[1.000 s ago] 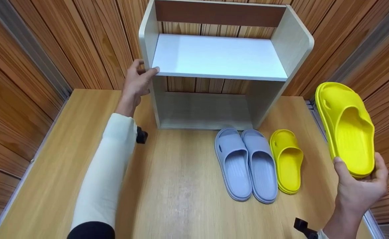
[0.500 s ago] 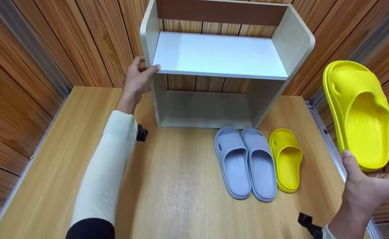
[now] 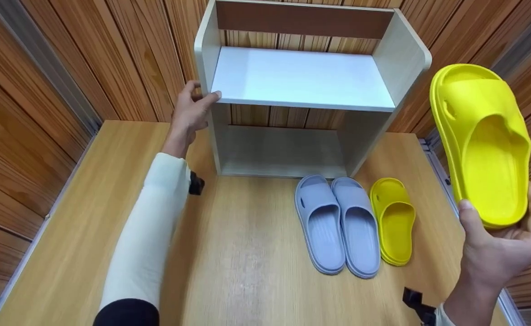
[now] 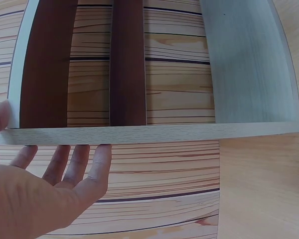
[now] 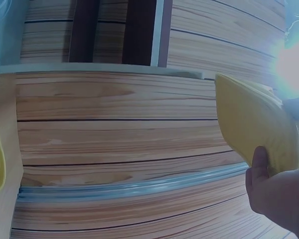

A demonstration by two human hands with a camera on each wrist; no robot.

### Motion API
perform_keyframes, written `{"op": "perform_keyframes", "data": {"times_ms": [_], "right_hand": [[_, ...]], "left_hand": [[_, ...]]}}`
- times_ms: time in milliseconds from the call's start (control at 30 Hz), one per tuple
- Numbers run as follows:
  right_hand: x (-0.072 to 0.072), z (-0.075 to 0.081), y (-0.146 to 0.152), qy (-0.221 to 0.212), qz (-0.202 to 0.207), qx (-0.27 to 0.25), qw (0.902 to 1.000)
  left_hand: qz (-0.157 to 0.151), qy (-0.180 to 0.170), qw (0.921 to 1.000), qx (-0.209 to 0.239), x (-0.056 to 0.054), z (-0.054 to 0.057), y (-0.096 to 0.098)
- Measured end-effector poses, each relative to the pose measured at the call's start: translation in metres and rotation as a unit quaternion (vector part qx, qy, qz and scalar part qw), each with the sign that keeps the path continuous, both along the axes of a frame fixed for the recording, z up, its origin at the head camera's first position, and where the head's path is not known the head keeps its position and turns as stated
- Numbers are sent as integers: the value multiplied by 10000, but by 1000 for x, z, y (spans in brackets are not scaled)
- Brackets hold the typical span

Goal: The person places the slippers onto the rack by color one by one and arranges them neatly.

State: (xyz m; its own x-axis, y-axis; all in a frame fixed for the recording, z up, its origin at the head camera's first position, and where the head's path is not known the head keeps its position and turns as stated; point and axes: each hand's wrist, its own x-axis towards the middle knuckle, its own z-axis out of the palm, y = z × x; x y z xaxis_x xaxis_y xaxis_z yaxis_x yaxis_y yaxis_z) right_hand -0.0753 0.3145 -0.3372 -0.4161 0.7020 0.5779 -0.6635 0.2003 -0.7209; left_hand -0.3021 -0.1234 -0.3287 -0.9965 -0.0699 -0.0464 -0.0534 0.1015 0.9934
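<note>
At three o'clock in the head view, your right hand (image 3: 503, 253) is gripping a rounded, bright-yellow, rubbery-looking slipper (image 3: 482, 145); at ten, your left hand (image 3: 189, 111) is grasping a pale, boxy, wood-grained shelf unit (image 3: 303, 74).

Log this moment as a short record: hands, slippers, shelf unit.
Left hand: grips shelf unit by left side panel
Right hand: holds yellow slipper by its heel end, off the wooden surface
Slippers set down: gray pair side by side, second yellow slipper to its right
Their toes: toward the shelf unit
Shelf unit: white upper board, brown top rail
</note>
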Motion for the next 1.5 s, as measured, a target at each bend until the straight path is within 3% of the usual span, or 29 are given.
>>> {"op": "perform_keyframes", "data": {"times_ms": [333, 500, 667, 867, 1233, 1500], "right_hand": [[-10, 3, -17, 460, 568, -112, 9973], [-17, -1, -27, 476, 868, -4, 9951], [-22, -8, -32, 247, 929, 106, 9953], [-33, -4, -35, 161, 1036, 268, 9941], [-53, -3, -37, -136, 1076, 306, 9936], [-69, 0, -40, -809, 1143, 508, 9888]], "left_hand": [[-50, 16, 9999, -89, 1, -3, 2], [-33, -16, 9999, -118, 1, -2, 0], [-57, -19, 9999, -153, 0, 0, 1], [-94, 144, 9998, -29, 0, -1, 1], [-98, 80, 9999, -37, 0, -3, 3], [-38, 46, 9999, -121, 3, -1, 0]]}}
